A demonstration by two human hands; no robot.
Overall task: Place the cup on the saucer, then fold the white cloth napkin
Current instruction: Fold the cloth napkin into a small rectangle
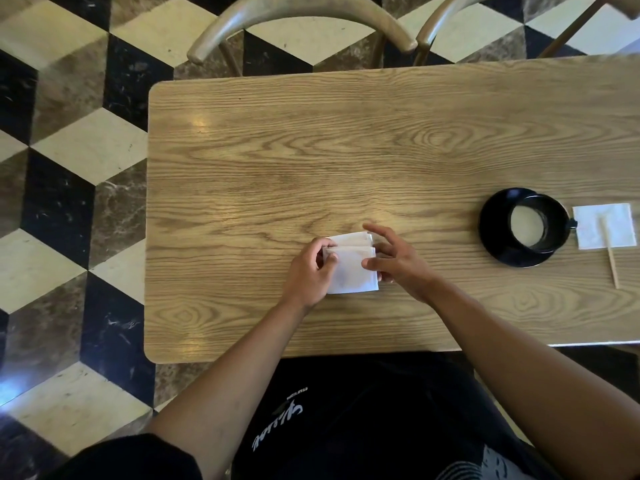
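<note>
A black cup with a pale drink in it stands on a black saucer at the right of the wooden table. A white cloth napkin, folded into a small rectangle with a flap raised along its far edge, lies at the table's front middle. My left hand pinches the napkin's left far corner. My right hand rests on its right edge, thumb pressing the cloth and fingers spread.
A second white napkin lies right of the saucer with a thin wooden stick across it. Two wooden chair backs stand past the far table edge. Chequered floor lies to the left.
</note>
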